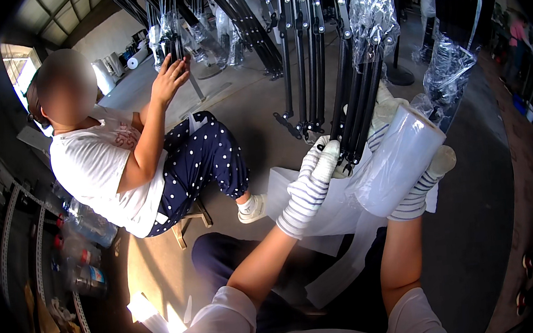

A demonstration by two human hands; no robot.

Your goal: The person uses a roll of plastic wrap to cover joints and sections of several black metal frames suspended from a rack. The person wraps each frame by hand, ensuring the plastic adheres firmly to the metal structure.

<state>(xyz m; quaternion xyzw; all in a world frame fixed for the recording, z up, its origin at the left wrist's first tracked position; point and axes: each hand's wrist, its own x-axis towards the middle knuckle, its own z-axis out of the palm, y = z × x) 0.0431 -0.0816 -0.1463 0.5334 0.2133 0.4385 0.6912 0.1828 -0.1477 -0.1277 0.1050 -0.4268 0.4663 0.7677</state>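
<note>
A bundle of black jointed metal rods (355,111) hangs upright before me, its upper part wrapped in clear plastic film (372,11). My left hand (315,173), in a white glove with dark stripes, is closed at the lower ends of the rods; exactly what its fingertips pinch is partly hidden. My right hand (435,169), gloved alike, grips a thick roll of clear stretch film (399,160) that tilts up to the right and hides most of its fingers. Loose film (321,215) spreads below the bundle, over my lap. Pale striped fabric shows behind the rods, its owner unclear.
A co-worker (104,155) sits on a wooden stool (186,223) at the left, hands raised to another rod bundle (170,38). More wrapped rods (451,65) hang at the right. A metal shelf frame (39,250) and large plastic bottles (85,271) stand at the left.
</note>
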